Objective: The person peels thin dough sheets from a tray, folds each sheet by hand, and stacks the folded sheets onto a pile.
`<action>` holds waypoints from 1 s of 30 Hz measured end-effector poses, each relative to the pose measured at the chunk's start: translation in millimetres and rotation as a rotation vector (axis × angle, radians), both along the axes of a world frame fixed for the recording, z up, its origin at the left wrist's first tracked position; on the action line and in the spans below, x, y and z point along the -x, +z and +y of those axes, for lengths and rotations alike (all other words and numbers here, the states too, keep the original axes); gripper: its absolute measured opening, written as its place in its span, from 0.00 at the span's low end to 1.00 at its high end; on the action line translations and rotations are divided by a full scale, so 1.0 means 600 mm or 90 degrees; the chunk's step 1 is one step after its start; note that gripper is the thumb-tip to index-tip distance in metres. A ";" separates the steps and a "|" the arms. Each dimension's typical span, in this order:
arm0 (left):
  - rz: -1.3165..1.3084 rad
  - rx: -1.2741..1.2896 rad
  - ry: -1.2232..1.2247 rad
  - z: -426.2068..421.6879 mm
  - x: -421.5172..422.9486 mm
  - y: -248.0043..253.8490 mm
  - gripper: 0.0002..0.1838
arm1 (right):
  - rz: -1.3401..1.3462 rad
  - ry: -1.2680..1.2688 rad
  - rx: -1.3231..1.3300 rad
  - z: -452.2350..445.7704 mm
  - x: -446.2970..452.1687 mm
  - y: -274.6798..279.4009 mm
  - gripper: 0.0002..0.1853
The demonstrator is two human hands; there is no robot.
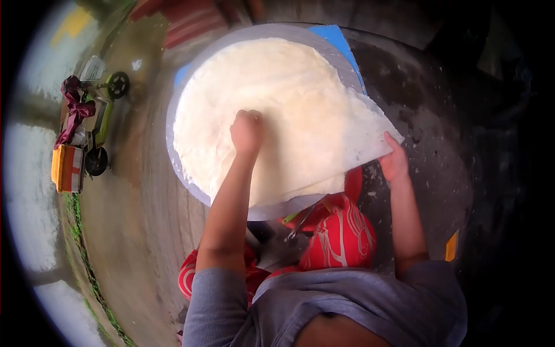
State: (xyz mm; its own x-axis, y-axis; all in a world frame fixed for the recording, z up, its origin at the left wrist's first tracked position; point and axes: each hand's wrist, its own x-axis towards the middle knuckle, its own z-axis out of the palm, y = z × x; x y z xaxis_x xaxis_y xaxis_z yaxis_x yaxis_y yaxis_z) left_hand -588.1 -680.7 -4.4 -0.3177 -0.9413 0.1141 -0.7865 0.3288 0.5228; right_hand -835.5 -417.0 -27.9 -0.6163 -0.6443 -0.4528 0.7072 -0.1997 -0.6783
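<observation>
A broad, pale cream sheet [289,98] that looks like thin dough lies over a large round grey board [176,144]. My left hand [247,132] is closed in a fist over the middle of the sheet. What its fingers hold, if anything, is hidden. At the right, the sheet runs out to a pointed corner past the board's rim. My right hand [394,159] pinches that corner, with the thumb underneath or beside it and a finger along the edge. A fold line shows along the sheet's lower edge, towards me.
Blue panels [338,43] stick out from beneath the board. Below it are a red patterned cloth [341,237] over my legs and a metal tool [293,233]. A green scooter [103,118] with an orange box [66,168] stands at the left. Red stacked items [188,20] lie beyond.
</observation>
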 end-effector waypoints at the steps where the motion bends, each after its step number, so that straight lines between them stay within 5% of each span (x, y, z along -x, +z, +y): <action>1: -0.001 0.017 -0.027 -0.006 0.000 0.001 0.07 | 0.004 0.002 0.007 -0.001 -0.001 0.001 0.23; 5: 0.162 0.065 -0.012 -0.037 0.017 0.019 0.08 | 0.025 -0.062 0.010 -0.007 -0.015 0.001 0.24; 10: -0.046 0.132 0.015 -0.035 0.065 0.031 0.21 | 0.030 -0.127 0.014 -0.012 -0.027 0.005 0.25; 13: 0.067 0.138 -0.154 -0.018 0.114 0.040 0.17 | 0.043 -0.110 0.006 -0.011 -0.030 0.014 0.23; 19: -0.022 0.148 -0.351 0.003 0.187 0.017 0.13 | 0.052 -0.117 -0.013 -0.009 -0.031 0.015 0.21; 30: 0.047 0.162 -0.315 -0.010 0.255 0.046 0.10 | 0.083 -0.112 0.000 -0.013 -0.034 0.006 0.22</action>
